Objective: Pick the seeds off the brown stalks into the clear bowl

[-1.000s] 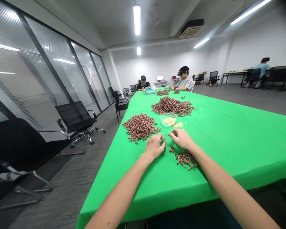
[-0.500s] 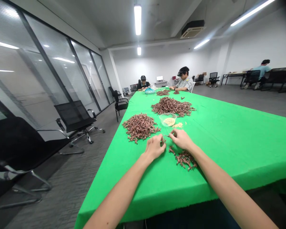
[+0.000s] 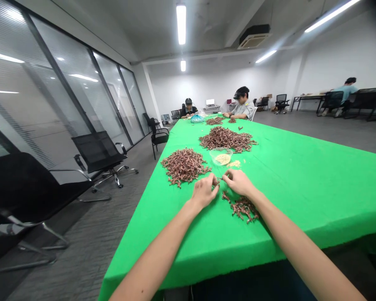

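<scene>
Green cloth [image 3: 303,179]: covers a long table running away from the viewer, whose two bare hands work near its closest end.
Small brown piece [image 3: 217,183]: at the left hand's fingertips, in the narrow gap between the hands; too small to tell its long axis.
Left hand [image 3: 203,191]: fingers curled, thumb and fingertips pinched narrowly on that piece, so this hand is nearer to it.
Right hand [image 3: 238,182]: just right of the piece, fingers pinched on what looks like a slender tool [image 3: 221,179], lying roughly sideways and pointing toward the left hand; whether its tip touches the piece cannot be told.
Clear bowl [image 3: 212,156]: just beyond the gap, holding pale grains [image 3: 223,159], with a few loose grains [image 3: 234,164] beside it on the right.
Brown heaps: a left heap [image 3: 185,166] just beyond the left hand, a far heap [image 3: 227,140] behind the bowl, and a small cluster [image 3: 245,210] close beside the right forearm [image 3: 271,213].
Edges: the near edge drops away below the forearms; the left edge slants past the left heap.
Room: tight between the fingertips and toward the bowl, widest to the right, where cloth spreads broadly.
</scene>
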The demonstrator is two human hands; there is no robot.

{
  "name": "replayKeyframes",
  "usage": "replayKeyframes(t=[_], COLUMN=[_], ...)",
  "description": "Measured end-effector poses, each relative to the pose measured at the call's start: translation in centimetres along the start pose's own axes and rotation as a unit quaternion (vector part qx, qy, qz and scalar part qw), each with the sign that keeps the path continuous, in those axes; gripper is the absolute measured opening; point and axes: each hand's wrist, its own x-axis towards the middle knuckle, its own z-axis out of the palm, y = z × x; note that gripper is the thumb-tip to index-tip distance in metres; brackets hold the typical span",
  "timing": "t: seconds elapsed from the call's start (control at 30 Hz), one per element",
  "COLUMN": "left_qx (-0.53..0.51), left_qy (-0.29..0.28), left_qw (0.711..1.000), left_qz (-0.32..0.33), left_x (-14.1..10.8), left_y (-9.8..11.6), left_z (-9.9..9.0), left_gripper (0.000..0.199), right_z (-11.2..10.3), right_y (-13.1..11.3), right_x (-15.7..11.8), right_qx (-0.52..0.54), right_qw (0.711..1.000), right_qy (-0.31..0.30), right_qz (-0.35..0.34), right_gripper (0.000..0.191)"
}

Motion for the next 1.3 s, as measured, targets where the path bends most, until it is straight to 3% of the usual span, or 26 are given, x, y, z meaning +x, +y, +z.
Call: replayKeyframes(t=[0.33, 0.47, 0.63, 0.83, 0.97, 1.13, 1.3], left_qx=[-0.054, -0.07, -0.15, -0.364, -0.469, -0.55, -0.592], left_qy=[-0.003, 0.022, 0.066, 0.097, 0.084, 0.057, 0.054], left_qw=[0.998, 0.997, 0.986, 0.919, 0.864, 0.807, 0.78], left_qz=[0.014, 0.002, -0.037, -0.114, -0.164, -0.207, -0.197], left_x=[0.1, 0.0, 0.3, 1.0, 1.1, 1.0, 1.1], left_y=[-0.3, -0.3, -0.7, -1.5, -1.4, -0.7, -0.2], left_z=[0.0, 0.0, 0.4, 1.1, 1.2, 0.4, -0.9], left_gripper=[0.027, 0.037, 0.033, 0.048, 0.062, 0.065, 0.063], right_z=[-0.1, 0.0, 0.0, 0.0, -0.1, -0.3, -0.6], right_y=[-0.1, 0.0, 0.0, 0.1, 0.1, -0.3, -1.2], right_x=[0.0, 0.1, 0.0, 0.3, 0.5, 0.2, -0.3], right_qx=[-0.009, -0.003, 0.016, 0.062, 0.087, 0.118, 0.125], right_qw=[1.0, 1.0, 1.0, 0.997, 0.994, 0.989, 0.982], right_qy=[-0.012, -0.011, 0.015, 0.045, 0.065, 0.085, 0.107], right_qz=[-0.006, -0.013, -0.008, 0.004, 0.003, -0.038, -0.088], right_gripper=[0.03, 0.031, 0.033, 0.045, 0.054, 0.054, 0.049])
